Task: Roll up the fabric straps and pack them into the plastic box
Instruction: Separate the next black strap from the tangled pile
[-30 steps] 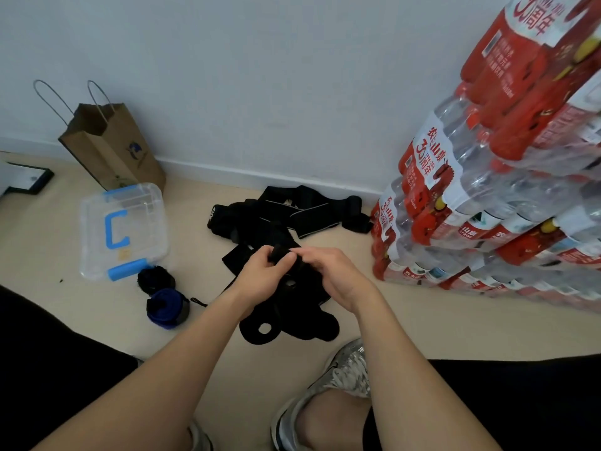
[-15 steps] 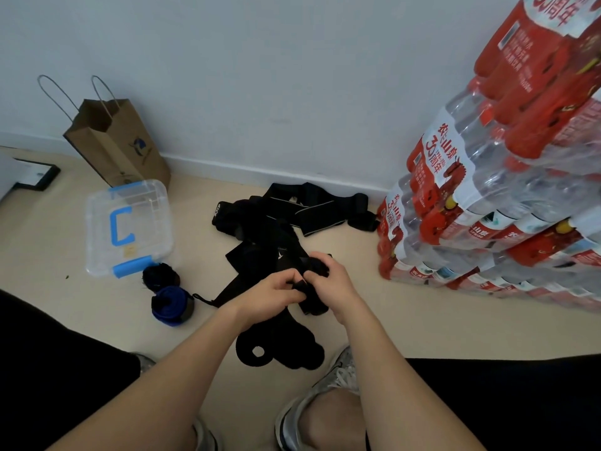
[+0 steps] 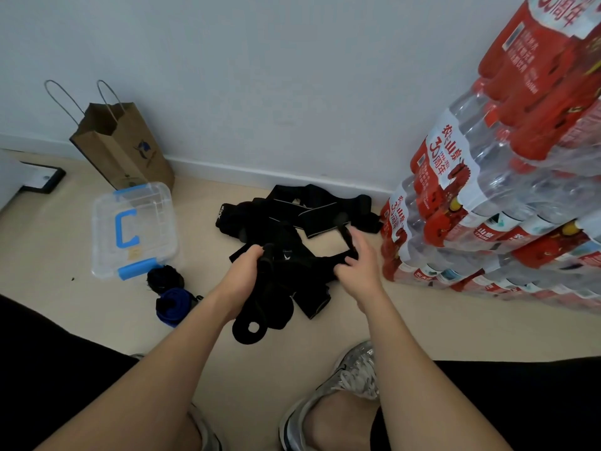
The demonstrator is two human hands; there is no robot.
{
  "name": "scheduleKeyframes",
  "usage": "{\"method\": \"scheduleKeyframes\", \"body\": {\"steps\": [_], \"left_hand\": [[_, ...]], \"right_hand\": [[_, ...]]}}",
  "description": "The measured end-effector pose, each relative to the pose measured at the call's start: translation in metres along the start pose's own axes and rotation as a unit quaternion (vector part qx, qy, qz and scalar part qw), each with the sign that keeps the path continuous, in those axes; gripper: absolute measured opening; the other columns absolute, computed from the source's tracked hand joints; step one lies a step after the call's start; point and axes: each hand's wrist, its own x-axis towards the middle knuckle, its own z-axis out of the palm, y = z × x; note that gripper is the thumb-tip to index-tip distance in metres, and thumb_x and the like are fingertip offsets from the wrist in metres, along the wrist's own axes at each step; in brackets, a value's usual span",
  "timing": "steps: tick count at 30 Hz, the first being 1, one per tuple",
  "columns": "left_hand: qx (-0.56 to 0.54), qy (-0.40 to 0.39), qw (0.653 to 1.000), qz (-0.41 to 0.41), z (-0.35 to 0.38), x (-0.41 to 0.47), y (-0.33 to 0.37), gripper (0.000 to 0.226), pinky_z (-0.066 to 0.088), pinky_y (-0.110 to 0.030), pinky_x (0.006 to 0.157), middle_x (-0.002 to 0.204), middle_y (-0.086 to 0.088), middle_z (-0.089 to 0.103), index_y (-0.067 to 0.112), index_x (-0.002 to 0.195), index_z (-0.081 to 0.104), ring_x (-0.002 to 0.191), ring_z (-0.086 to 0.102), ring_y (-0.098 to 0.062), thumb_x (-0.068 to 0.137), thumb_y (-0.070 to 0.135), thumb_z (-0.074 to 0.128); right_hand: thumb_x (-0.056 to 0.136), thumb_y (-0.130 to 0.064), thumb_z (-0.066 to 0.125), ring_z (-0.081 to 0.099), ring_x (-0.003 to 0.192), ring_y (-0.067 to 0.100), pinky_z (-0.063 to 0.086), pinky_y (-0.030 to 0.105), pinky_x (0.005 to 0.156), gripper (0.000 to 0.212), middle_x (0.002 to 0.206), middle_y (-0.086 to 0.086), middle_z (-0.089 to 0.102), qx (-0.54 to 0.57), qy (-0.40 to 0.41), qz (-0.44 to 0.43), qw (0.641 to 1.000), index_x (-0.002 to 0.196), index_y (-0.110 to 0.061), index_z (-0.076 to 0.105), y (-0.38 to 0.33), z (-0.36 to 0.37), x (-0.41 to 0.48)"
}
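A heap of black fabric straps (image 3: 292, 216) lies on the floor by the wall. My left hand (image 3: 242, 275) grips one end of a black strap (image 3: 305, 265), and my right hand (image 3: 357, 265) pinches the other end, so the strap is stretched between them above the heap. A looped black piece (image 3: 252, 327) hangs below my left wrist. The clear plastic box (image 3: 104, 222) with blue latches and handle sits closed at the left. Beside it lie a rolled black strap (image 3: 165, 279) and a rolled blue strap (image 3: 174, 305).
A brown paper bag (image 3: 120, 148) leans on the wall behind the box. Shrink-wrapped packs of water bottles (image 3: 487, 196) are stacked at the right, close to my right hand. My shoe (image 3: 341, 388) and knees fill the foreground. A dark frame (image 3: 42, 180) lies far left.
My hands were together on the bunched strap; they have now moved apart, pulling it out sideways, with the right hand going toward the bottles.
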Motion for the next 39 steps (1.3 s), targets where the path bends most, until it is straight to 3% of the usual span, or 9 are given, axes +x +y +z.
{"method": "scheduleKeyframes", "body": {"steps": [2, 5, 9, 13, 20, 26, 30, 33, 39], "left_hand": [[-0.004, -0.016, 1.0, 0.008, 0.002, -0.002, 0.004, 0.028, 0.059, -0.036, 0.068, 0.08, -0.004, 0.066, 0.027, 0.076, 0.063, 0.07, 0.068, -0.019, 0.091, 0.049, 0.054], [0.017, -0.042, 0.999, 0.022, 0.002, -0.006, 0.01, 0.03, 0.062, -0.043, 0.081, 0.089, -0.006, 0.07, 0.026, 0.085, 0.069, 0.081, 0.07, -0.022, 0.09, 0.051, 0.053], [-0.028, -0.052, 0.997, 0.054, 0.0, -0.011, 0.02, 0.034, 0.056, -0.04, 0.081, 0.084, -0.004, 0.071, 0.024, 0.076, 0.066, 0.078, 0.069, -0.021, 0.096, 0.046, 0.048], [-0.054, -0.07, 0.993, 0.077, -0.001, -0.015, 0.026, 0.049, 0.056, -0.043, 0.091, 0.109, -0.016, 0.08, 0.006, 0.096, 0.072, 0.095, 0.075, -0.033, 0.101, 0.039, 0.035], [-0.01, 0.031, 0.992, 0.124, -0.002, -0.015, 0.02, 0.053, 0.047, -0.039, 0.077, 0.063, -0.005, 0.048, 0.015, 0.054, 0.047, 0.061, 0.053, -0.018, 0.099, 0.04, 0.035], [0.112, 0.135, 0.979, 0.108, -0.013, 0.001, 0.021, 0.052, 0.053, -0.032, 0.066, 0.071, 0.001, 0.076, 0.014, 0.079, 0.074, 0.066, 0.074, -0.018, 0.098, 0.059, 0.054], [0.364, 0.126, 0.912, 0.138, -0.024, 0.011, 0.014, 0.03, 0.05, -0.024, 0.073, 0.09, 0.015, 0.075, 0.03, 0.095, 0.077, 0.087, 0.071, -0.01, 0.087, 0.058, 0.072], [0.488, 0.079, 0.855, 0.156, -0.019, 0.006, 0.015, 0.047, 0.058, -0.031, 0.084, 0.111, 0.015, 0.07, 0.04, 0.127, 0.066, 0.095, 0.068, -0.009, 0.081, 0.05, 0.075], [0.594, 0.061, 0.769, 0.228, 0.005, 0.002, 0.008, 0.053, 0.063, -0.045, 0.081, 0.11, 0.008, 0.072, 0.046, 0.149, 0.04, 0.094, 0.072, -0.021, 0.101, 0.043, 0.061]], "right_hand": [[0.076, 0.005, 0.076, 0.044, 0.149, 0.026, 0.046, 0.044, 0.12, 0.086, 0.162, 0.0, 0.04, -0.1, -0.134, -0.033, 0.985, 0.147, -0.041, 0.061, -0.007, 0.009, -0.005], [0.078, -0.014, 0.087, 0.069, 0.114, 0.017, 0.059, 0.046, 0.103, 0.039, 0.115, -0.005, 0.074, -0.198, -0.247, -0.034, 0.948, 0.107, -0.038, 0.078, -0.004, 0.027, -0.015], [0.099, -0.027, 0.076, 0.071, 0.095, 0.008, 0.058, 0.035, 0.086, 0.007, 0.097, -0.011, 0.077, -0.234, -0.2, -0.032, 0.951, 0.097, -0.033, 0.079, 0.013, 0.028, -0.019], [0.108, -0.027, 0.061, 0.069, 0.092, 0.022, 0.046, 0.03, 0.069, 0.01, 0.102, 0.003, 0.071, -0.261, -0.182, -0.015, 0.948, 0.105, -0.022, 0.069, 0.025, 0.019, -0.02], [0.108, -0.027, 0.064, 0.067, 0.092, 0.021, 0.049, 0.03, 0.071, 0.017, 0.11, 0.007, 0.066, -0.22, -0.037, 0.013, 0.975, 0.12, -0.017, 0.058, 0.023, 0.032, -0.017], [0.095, -0.041, 0.083, 0.056, 0.073, 0.009, 0.04, 0.025, 0.055, 0.035, 0.092, -0.001, 0.06, -0.25, 0.061, 0.013, 0.966, 0.104, -0.021, 0.055, 0.008, 0.025, -0.013], [0.09, -0.037, 0.087, 0.063, 0.095, 0.015, 0.048, 0.025, 0.074, 0.022, 0.099, -0.005, 0.07, -0.199, 0.009, -0.063, 0.978, 0.099, -0.027, 0.069, -0.015, 0.021, -0.005], [0.094, -0.027, 0.082, 0.069, 0.107, 0.018, 0.057, 0.036, 0.099, 0.016, 0.108, -0.009, 0.077, -0.235, -0.074, -0.103, 0.964, 0.11, -0.029, 0.081, -0.031, 0.018, -0.001], [0.101, -0.019, 0.075, 0.07, 0.107, 0.008, 0.055, 0.031, 0.1, 0.027, 0.117, -0.011, 0.078, -0.268, -0.206, -0.126, 0.933, 0.117, -0.04, 0.082, -0.047, 0.022, -0.007]]}}
